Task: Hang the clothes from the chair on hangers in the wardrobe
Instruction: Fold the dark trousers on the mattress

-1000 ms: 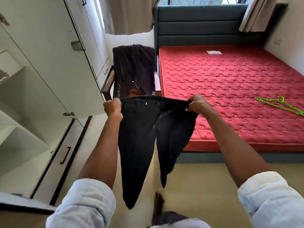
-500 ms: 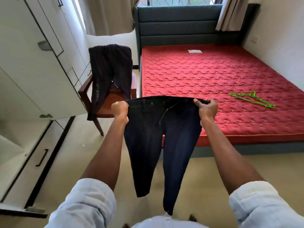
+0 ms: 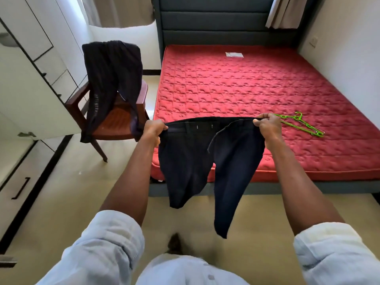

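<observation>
Both hands grip the waistband of dark trousers (image 3: 207,161), left hand (image 3: 153,129) and right hand (image 3: 267,127) at opposite ends, legs dangling before the red bed (image 3: 236,89) (green hangers (image 3: 300,124) lie on it); chair (image 3: 115,120) with more clothes (image 3: 111,79) left of the bed

I see open floor (image 3: 67,202) between my arms and the chair (image 3: 115,122), so there's room to pass on the left. The wardrobe (image 3: 30,95) walls off the far left side. Ahead, the bed (image 3: 236,89) blocks the way. The trousers (image 3: 205,161) hang between both hands, screening the bed's near edge.
</observation>
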